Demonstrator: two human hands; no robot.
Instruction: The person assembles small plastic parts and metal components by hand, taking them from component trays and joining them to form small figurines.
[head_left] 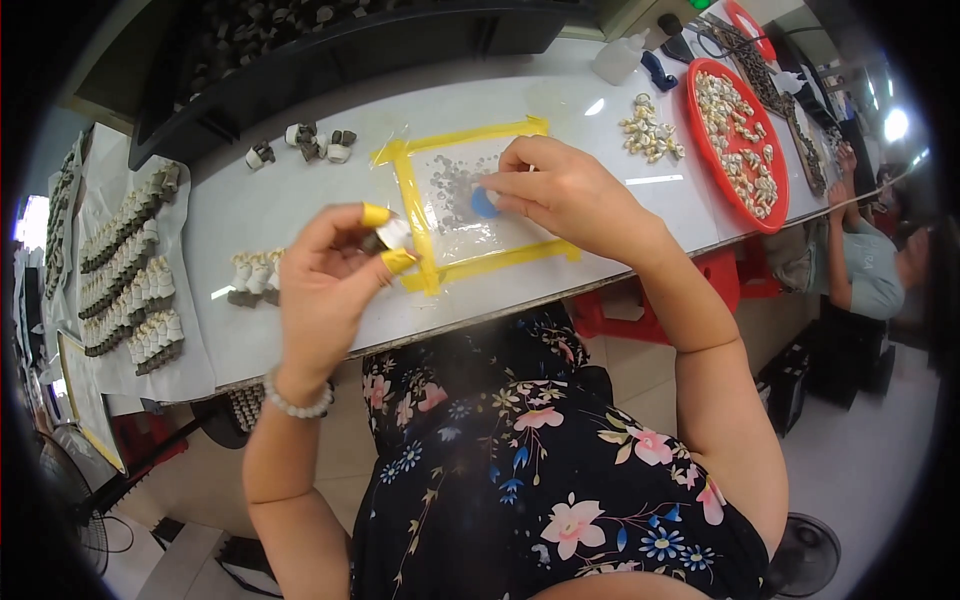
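My left hand (325, 280), with yellow tape round its thumb and a fingertip, pinches a small white and dark figurine (394, 234) at the left edge of the taped patch. Yellow tape (480, 133) frames a clear sheet (480, 243) on the white table, and grey spots (448, 190) dot its middle. Over that sheet my right hand (570, 190) is closed in a pinch. Beneath its fingertips shows a blue disc (484, 205); whether the fingers grip it or something small above it is unclear. Partly behind my left hand stand several white figurines on dark bases (256, 275).
A few loose pieces (335, 146) lie behind the frame. Rows of similar figurines (130, 240) stand at left. To the right are a small pile (652, 130), a red tray (772, 212) of pieces and a bottle (617, 60). A black bin (350, 85) borders the back; a co-worker (865, 265) sits far right.
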